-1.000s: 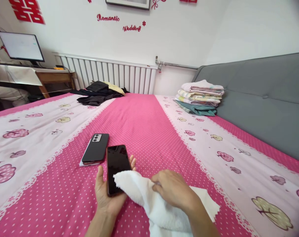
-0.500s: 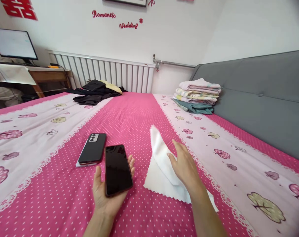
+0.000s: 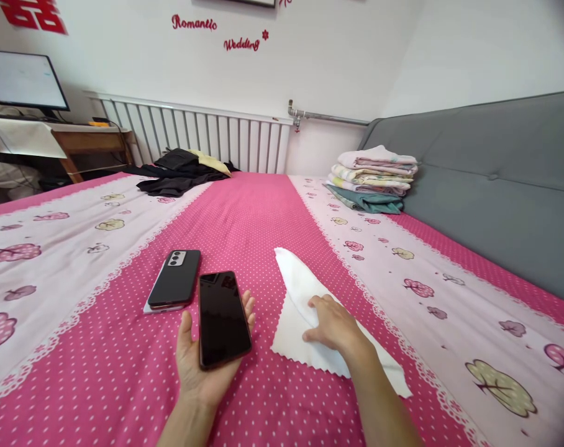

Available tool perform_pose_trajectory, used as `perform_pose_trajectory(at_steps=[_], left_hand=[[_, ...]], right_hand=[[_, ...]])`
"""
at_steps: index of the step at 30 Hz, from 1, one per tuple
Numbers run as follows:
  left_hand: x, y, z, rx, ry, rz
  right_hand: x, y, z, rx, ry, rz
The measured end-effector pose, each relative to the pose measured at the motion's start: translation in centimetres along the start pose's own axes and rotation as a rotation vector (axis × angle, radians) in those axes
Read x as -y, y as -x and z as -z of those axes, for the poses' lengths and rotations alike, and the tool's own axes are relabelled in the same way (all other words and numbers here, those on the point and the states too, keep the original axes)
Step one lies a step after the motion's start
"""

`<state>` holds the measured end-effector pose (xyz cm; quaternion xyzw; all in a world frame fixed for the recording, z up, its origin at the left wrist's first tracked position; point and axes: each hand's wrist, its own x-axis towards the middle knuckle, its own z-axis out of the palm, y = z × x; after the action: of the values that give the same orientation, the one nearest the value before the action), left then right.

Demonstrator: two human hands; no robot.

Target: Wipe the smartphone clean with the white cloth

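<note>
On the palm of my left hand lies a smartphone with a dark screen facing up; thumb and fingertips show at its sides. My right hand is on a white cloth with zigzag edges, its thumb and index finger apart. The cloth lies partly folded over on the bed, its far corner pointing away from me. No cloth shows pinched between the fingers, though the other fingertips are hidden. Left of the held phone, a second dark smartphone lies camera side up on a pale flat thing.
A pink dotted bedspread covers the bed. Dark clothes lie at the far left, and folded fabrics are stacked by the grey headboard. Beyond are a radiator and a desk with a monitor.
My right hand has moved down and slightly left onto the cloth, its fingers more curled. The cloth's folded part has settled flatter and its tip shifted left. My left hand keeps the phone nearly still.
</note>
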<state>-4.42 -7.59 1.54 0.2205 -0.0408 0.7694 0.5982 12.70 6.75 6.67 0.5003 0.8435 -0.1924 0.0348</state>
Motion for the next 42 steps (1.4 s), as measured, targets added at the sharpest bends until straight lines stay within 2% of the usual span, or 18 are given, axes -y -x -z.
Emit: perform_pose_trajectory(at_steps=[4, 8, 9, 11, 14, 15, 16, 17, 18, 19, 21, 23, 25, 27, 31, 33, 38, 42], left_hand=[[0.0, 0.1, 0.1, 0.007, -0.003, 0.01], [0.0, 0.1, 0.1, -0.009, 0.009, 0.022], [0.0, 0.1, 0.1, -0.008, 0.012, 0.024], [0.0, 0.1, 0.2, -0.007, 0.018, 0.021], [0.0, 0.1, 0.2, -0.006, 0.021, 0.017], [0.0, 0.1, 0.2, -0.006, 0.021, 0.019], [0.0, 0.1, 0.2, -0.004, 0.021, 0.021], [0.0, 0.0, 0.2, -0.003, 0.02, 0.023], [0.0, 0.0, 0.1, 0.003, 0.02, 0.027], [0.0, 0.0, 0.1, 0.01, 0.018, 0.03], [0.1, -0.1, 0.0, 0.026, 0.014, 0.035], [0.1, -0.2, -0.1, 0.034, 0.01, 0.034], [0.1, -0.2, -0.2, 0.041, 0.006, 0.031], [0.2, -0.2, -0.2, 0.042, 0.009, 0.028], [0.2, -0.1, -0.2, 0.015, 0.022, 0.024], [0.2, 0.0, -0.1, 0.009, 0.018, 0.022], [0.1, 0.0, 0.1, 0.036, 0.0, 0.031], [0.1, 0.1, 0.3, -0.011, -0.02, 0.021]], right_hand=[[-0.5, -0.6, -0.7, -0.036, 0.003, 0.007], [-1.4, -1.3, -0.1, -0.195, -0.053, -0.004], [-1.8, -1.6, 0.1, -0.271, -0.078, -0.029], [-2.6, -1.9, 0.7, -0.541, -0.179, -0.121], [-3.6, -2.0, 1.5, -1.067, -0.351, -0.274], [-3.6, -1.8, 1.7, -1.18, -0.368, -0.292], [-3.5, -1.6, 1.8, -1.228, -0.354, -0.278], [-3.2, -1.4, 1.9, -1.222, -0.335, -0.228], [-2.8, -1.2, 2.0, -1.16, -0.327, -0.148], [-2.4, -1.1, 1.9, -1.041, -0.333, -0.054], [-1.5, -0.9, 1.6, -0.674, -0.343, 0.089], [-1.0, -1.0, 1.0, -0.318, -0.28, 0.108], [-0.9, -1.0, 0.4, -0.112, -0.181, 0.082], [-1.0, -1.0, -0.1, -0.031, -0.143, 0.108], [-0.6, -0.5, -0.7, 0.122, -0.17, 0.347], [0.2, -0.2, -1.1, 0.182, -0.121, 0.423], [2.5, 0.5, -1.6, 0.16, 0.044, 0.322], [2.8, 0.6, -1.6, 0.085, 0.071, 0.255]])
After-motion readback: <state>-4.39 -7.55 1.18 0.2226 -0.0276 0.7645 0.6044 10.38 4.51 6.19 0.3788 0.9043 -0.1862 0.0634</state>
